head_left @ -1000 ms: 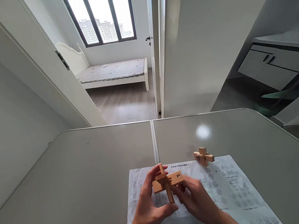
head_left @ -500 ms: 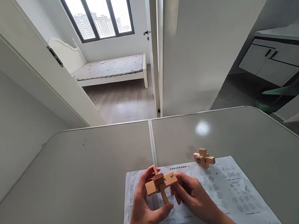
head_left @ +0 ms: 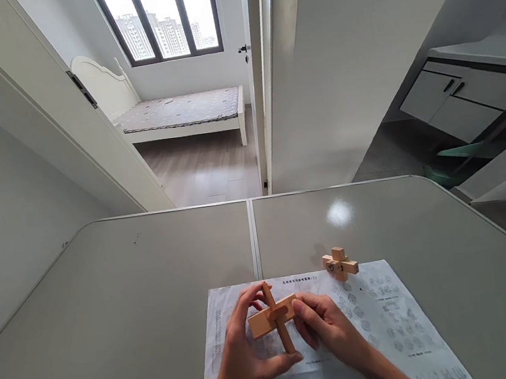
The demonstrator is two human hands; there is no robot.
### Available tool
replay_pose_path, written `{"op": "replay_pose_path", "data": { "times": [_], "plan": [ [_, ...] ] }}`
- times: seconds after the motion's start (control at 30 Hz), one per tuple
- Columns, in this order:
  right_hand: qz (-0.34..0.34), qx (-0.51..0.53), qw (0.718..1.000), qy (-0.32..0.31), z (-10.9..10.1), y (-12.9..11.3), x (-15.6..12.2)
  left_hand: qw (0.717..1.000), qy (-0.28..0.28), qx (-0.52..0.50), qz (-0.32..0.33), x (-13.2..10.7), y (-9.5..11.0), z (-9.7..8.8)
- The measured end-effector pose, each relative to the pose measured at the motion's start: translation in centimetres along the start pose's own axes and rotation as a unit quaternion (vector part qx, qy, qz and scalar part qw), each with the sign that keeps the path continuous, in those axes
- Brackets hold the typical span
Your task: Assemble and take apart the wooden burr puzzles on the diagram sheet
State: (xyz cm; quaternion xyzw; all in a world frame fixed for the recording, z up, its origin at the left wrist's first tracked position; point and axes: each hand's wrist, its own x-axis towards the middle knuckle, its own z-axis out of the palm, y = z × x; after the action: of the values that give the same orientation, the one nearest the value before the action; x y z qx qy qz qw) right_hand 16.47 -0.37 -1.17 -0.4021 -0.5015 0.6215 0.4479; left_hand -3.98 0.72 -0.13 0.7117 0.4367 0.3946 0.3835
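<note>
A pale grey table [head_left: 90,332] with a thin light rim spreads across the near part of the room, split by a narrow seam [head_left: 254,238] that runs from the far edge toward the person. At the near side, the left hand [head_left: 244,359] grips a wooden cross-shaped piece [head_left: 278,315], its thumb at the near end of the slim rod and its fingers around the far end. The right hand [head_left: 329,327] pinches the right end of the piece's flat bar between thumb and fingers. The piece is held up over the table near the seam, the rod slanting across the bar and a rounded wooden part showing where they cross.

Beneath both hands lies a printed sheet [head_left: 390,332], with a heading along its far edge and rows of small drawings, too fine to make out. At that far edge, right of the seam, stands a second wooden assembly [head_left: 340,265] of crossed blocks with dark marks on it. Farther off, a bright reflection [head_left: 339,212] glows on the table's right half.

Beyond the table, to the right, are white cabinets [head_left: 462,90] with dark handles. Through a doorway left of centre stands a white bed [head_left: 183,109] with a patterned mattress, and past it a dark-framed window [head_left: 162,16] looks onto tall buildings.
</note>
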Motion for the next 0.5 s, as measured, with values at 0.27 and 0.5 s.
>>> {"op": "replay_pose_path", "data": {
  "times": [0.27, 0.5],
  "plan": [
    [-0.003, 0.003, 1.000, -0.017, -0.28, 0.10, -0.05, 0.999, -0.015, 0.020, 0.021, 0.27, 0.07, -0.07],
    [-0.005, 0.004, 1.000, 0.005, 0.06, 0.27, -0.05, 0.992, 0.023, 0.095, 0.083, -0.21, 0.43, 0.36]
  ]
}}
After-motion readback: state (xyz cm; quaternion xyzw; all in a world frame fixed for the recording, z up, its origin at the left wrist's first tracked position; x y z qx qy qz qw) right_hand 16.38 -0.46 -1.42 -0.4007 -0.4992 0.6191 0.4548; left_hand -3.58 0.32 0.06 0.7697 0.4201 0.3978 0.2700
